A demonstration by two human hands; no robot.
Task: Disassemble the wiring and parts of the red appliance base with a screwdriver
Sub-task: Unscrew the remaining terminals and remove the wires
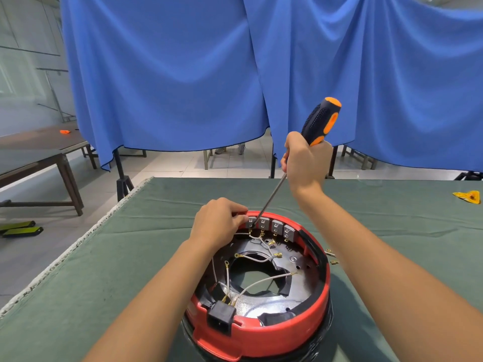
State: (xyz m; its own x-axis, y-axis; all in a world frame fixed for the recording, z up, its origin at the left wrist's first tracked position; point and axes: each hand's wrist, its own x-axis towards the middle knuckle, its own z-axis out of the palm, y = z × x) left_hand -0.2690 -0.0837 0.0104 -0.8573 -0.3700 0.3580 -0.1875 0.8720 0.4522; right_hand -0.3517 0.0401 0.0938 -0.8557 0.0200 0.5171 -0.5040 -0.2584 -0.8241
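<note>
The red appliance base (274, 335) lies upside down on the green table cloth, its inside exposed. White wires (261, 280) with brass terminals run across the black and silver interior. A row of grey switch blocks (277, 227) sits along the far inner rim. My right hand (305, 163) grips a black and orange screwdriver (321, 121), whose shaft slants down to the leftmost block. My left hand (219, 220) grips the far rim, its fingertips pinching beside that block. A black power socket (220, 317) sits on the near rim.
Loose brass terminals (332, 257) lie on the green cloth (104, 270) right of the base. A yellow scrap (469, 197) lies far right. The table's left edge runs diagonally. Blue curtains (183, 74) hang behind; brown tables (39, 152) stand left.
</note>
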